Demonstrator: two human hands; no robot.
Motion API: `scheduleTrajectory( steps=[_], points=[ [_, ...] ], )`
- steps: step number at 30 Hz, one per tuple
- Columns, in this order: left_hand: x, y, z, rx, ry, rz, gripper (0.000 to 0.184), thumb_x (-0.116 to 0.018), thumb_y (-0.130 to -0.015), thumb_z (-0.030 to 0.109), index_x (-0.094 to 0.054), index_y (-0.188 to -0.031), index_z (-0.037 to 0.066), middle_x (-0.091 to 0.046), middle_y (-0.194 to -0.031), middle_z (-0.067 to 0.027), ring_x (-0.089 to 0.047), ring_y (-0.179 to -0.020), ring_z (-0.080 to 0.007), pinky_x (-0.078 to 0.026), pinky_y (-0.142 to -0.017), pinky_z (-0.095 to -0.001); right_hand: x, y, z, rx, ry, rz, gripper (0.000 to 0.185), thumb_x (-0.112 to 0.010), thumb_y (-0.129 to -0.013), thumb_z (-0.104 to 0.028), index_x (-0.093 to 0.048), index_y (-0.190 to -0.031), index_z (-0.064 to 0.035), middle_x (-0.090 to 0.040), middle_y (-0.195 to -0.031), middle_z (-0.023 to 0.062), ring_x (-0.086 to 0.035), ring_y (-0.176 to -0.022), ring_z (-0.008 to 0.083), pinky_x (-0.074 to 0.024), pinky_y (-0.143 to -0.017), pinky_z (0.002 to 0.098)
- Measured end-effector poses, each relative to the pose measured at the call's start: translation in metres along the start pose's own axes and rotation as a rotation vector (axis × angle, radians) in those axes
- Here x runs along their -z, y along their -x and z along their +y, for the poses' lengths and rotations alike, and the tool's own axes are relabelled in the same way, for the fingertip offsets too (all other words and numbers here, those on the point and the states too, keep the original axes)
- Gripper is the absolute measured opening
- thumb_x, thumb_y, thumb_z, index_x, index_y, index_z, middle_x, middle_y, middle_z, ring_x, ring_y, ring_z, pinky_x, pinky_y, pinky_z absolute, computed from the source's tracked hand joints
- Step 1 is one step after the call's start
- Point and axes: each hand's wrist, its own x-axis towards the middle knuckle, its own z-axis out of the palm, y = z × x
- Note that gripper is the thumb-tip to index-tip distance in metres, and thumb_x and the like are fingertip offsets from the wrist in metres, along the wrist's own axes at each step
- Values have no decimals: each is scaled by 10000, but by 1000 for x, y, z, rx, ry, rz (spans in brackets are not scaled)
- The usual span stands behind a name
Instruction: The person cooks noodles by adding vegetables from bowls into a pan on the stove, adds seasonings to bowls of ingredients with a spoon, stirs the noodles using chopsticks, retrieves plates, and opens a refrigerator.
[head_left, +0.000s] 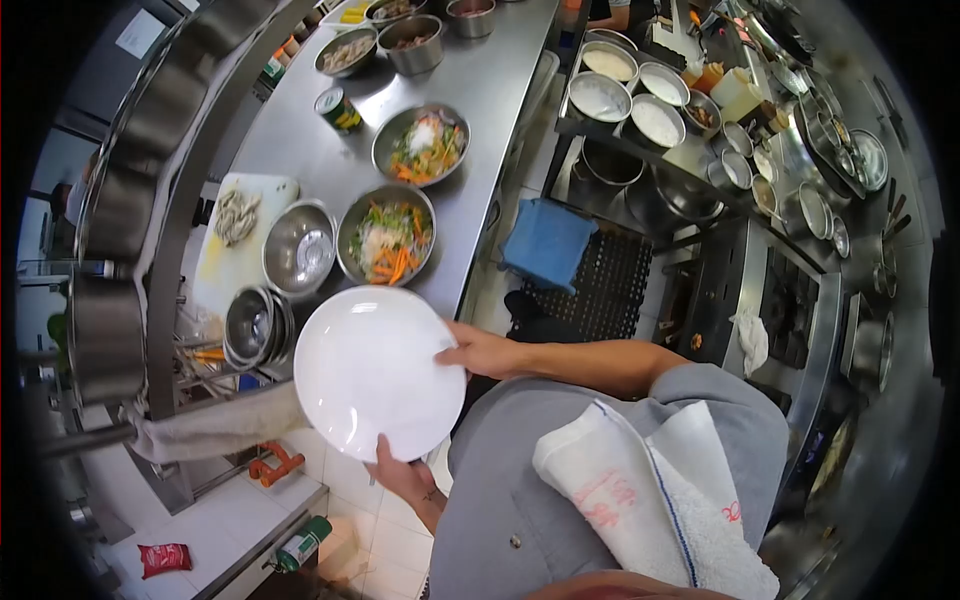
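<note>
A large round white plate is held in front of my body, its glossy face toward the camera. My right hand grips its rim on the right, thumb on top and the other fingers hidden beneath. On the lower rim, my left hand also has its thumb over the edge. Just beyond the plate stands a metal bowl of sliced carrots and other vegetables. Beside that bowl are a shiny metal bowl and a stack of metal bowls.
Another vegetable bowl, a tin can and a cutting board with pale strips are on the steel counter. A blue bin stands on the floor. Several pots and a stove line the right side.
</note>
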Motion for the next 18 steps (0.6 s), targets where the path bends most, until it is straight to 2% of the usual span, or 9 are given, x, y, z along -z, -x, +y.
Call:
scheduleTrajectory(
  steps=[1, 3, 4, 5, 7, 8, 11, 15, 18],
  points=[
    [4, -7, -2, 9, 58, 2, 527, -472, -933, 157, -300, -1400, -17, -432, -1356, -210, -498, -1190, -333, -432, -987, -449, 6, -1, -36, -133, 34, -130, 581, -567, -927, -260, -315, -1390, -15, -551, -1185, 162, -623, -943, 228, -581, -635, 370],
    [-1, -7, 3, 1, 125, 9, 535, -484, -913, 99, -298, -1401, -18, -436, -1345, -226, -519, -1162, -343, -452, -966, -446, 62, -32, -58, -73, 99, 85, 719, -550, -916, -465, -245, -1401, -29, -548, -1153, 216, -661, -760, 237, -558, -456, 357],
    [-9, 0, 10, -25, 124, 71, 547, -484, -904, 79, -287, -1407, -7, -435, -1346, -219, -508, -1166, -348, -448, -965, -450, 100, -56, -59, 12, -67, 325, 765, -552, -902, -497, -201, -1406, -40, -536, -1154, 248, -665, -670, 262, -564, -487, 363],
    [-17, 8, 16, -54, 135, 138, 561, -483, -895, 60, -277, -1414, 5, -434, -1346, -212, -498, -1170, -352, -444, -965, -454, 124, -75, -79, 58, -22, 562, 777, -539, -908, -497, -156, -1427, -65, -498, -1236, 253, -665, -737, 287, -562, -488, 366],
    [-30, 17, 21, -48, 150, 214, 556, -483, -888, 64, -289, -1406, 5, -434, -1346, -215, -504, -1163, -344, -449, -949, -448, 171, -117, -99, 127, -68, 634, 716, -512, -931, -405, -120, -1445, -97, -413, -1354, 248, -652, -840, 319, -574, -542, 381],
    [-32, 16, 22, -19, 132, 224, 556, -481, -886, 73, -286, -1402, 2, -430, -1347, -206, -506, -1158, -328, -454, -935, -443, 185, -127, -114, 175, -139, 499, 657, -482, -942, -319, -123, -1445, -95, -453, -1301, 257, -655, -818, 330, -581, -571, 392],
    [-51, 16, 19, -66, 155, 281, 537, -493, -878, 69, -313, -1377, -10, -449, -1322, -196, -515, -1141, -322, -463, -915, -436, 211, -155, -123, 192, -107, 567, 530, -448, -932, -159, -212, -1388, -30, -530, -1152, 260, -664, -778, 307, -601, -595, 382],
    [-48, 9, 2, -42, 195, 271, 478, -521, -855, 61, -391, -1305, -33, -491, -1253, -197, -537, -1083, -310, -474, -879, -431, 227, -173, -143, 194, 75, 713, 464, -460, -912, -103, -284, -1313, 50, -553, -1112, 249, -670, -785, 317, -609, -574, 394],
    [-51, 8, 1, -27, 184, 290, 474, -522, -851, 65, -397, -1297, -37, -506, -1220, -204, -549, -1052, -306, -486, -847, -419, 253, -182, -167, 228, 177, 794, 343, -468, -923, -115, -413, -1140, 145, -587, -970, 258, -669, -724, 355, -606, -494, 418]
  ],
)
